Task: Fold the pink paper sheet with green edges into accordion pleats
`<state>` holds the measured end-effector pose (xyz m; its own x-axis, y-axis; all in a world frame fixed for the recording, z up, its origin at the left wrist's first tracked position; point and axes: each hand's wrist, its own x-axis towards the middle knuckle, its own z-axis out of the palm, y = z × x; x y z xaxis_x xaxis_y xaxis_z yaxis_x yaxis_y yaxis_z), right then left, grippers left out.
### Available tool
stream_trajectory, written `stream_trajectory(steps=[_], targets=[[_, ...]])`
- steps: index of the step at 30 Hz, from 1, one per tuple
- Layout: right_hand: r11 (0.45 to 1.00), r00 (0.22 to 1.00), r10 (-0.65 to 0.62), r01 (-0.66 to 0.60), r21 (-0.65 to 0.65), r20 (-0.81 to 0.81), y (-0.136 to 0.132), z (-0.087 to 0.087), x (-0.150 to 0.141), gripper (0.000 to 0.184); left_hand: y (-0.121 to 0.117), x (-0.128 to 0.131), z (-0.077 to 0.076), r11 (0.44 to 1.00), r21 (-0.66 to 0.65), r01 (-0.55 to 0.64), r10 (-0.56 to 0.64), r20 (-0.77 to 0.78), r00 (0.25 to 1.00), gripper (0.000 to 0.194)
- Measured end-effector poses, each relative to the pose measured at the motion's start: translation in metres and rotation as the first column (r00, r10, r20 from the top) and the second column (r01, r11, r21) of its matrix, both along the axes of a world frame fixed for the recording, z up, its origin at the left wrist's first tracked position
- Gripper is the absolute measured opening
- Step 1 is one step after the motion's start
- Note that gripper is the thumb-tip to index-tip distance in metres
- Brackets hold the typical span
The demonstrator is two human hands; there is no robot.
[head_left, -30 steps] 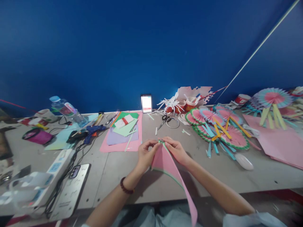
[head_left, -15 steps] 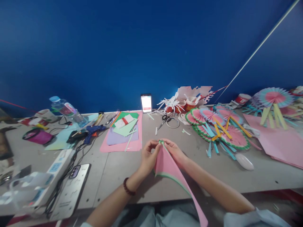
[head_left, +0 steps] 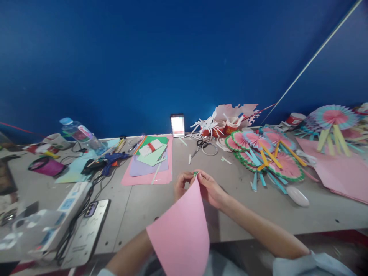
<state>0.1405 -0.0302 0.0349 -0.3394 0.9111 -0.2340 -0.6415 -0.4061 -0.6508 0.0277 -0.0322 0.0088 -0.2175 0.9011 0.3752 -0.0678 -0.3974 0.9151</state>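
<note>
At the left of the tabletop [head_left: 143, 214], a white power strip [head_left: 64, 214] lies beside a silver phone [head_left: 86, 234], with a purple holder [head_left: 48, 166] on its side farther back. A tilted bottle [head_left: 82, 133] with a blue cap rises near the blue wall [head_left: 178, 57], and a blue glue gun [head_left: 110, 163] rests to its right among dark cables. Next comes a stack of colored paper [head_left: 149, 168], pink at the bottom, topped by a white bundle [head_left: 150, 147] with a red band. At center, in front of me, my left hand [head_left: 181, 184] and my right hand [head_left: 211, 188] pinch the far end of a pink sheet [head_left: 184, 230], my fingers closed at its small green folds; the rest curves down over the near edge, across part of my left forearm. Beyond, a lit phone [head_left: 178, 125] stands upright by the wall, and open scissors [head_left: 197, 148] lie near paper scraps. Red cups [head_left: 232, 125] hold pens. To the right, pleated paper fans [head_left: 283, 165] overlap beside a white oval object [head_left: 298, 196], and large pink paper [head_left: 339, 172] lies at far right.
</note>
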Motion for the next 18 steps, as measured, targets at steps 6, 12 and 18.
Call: stream_trajectory(steps=[6, 12, 18], targets=[[1.000, 1.000, 0.012, -0.012, -0.006, -0.022, -0.002, 0.002, 0.000, 0.038, -0.001, -0.003, 0.004, 0.998, -0.011, 0.069, -0.069, 0.025, 0.997, 0.024], [1.000, 1.000, 0.013, -0.013, 0.005, -0.006, -0.004, 0.003, 0.000, 0.040, -0.008, -0.001, 0.016, 0.994, -0.075, 0.074, -0.070, 0.052, 0.996, 0.031], [1.000, 1.000, -0.002, 0.002, 0.000, -0.004, -0.003, 0.001, -0.001, 0.039, -0.007, 0.003, 0.009, 0.993, -0.101, 0.068, -0.057, 0.101, 0.993, 0.031]])
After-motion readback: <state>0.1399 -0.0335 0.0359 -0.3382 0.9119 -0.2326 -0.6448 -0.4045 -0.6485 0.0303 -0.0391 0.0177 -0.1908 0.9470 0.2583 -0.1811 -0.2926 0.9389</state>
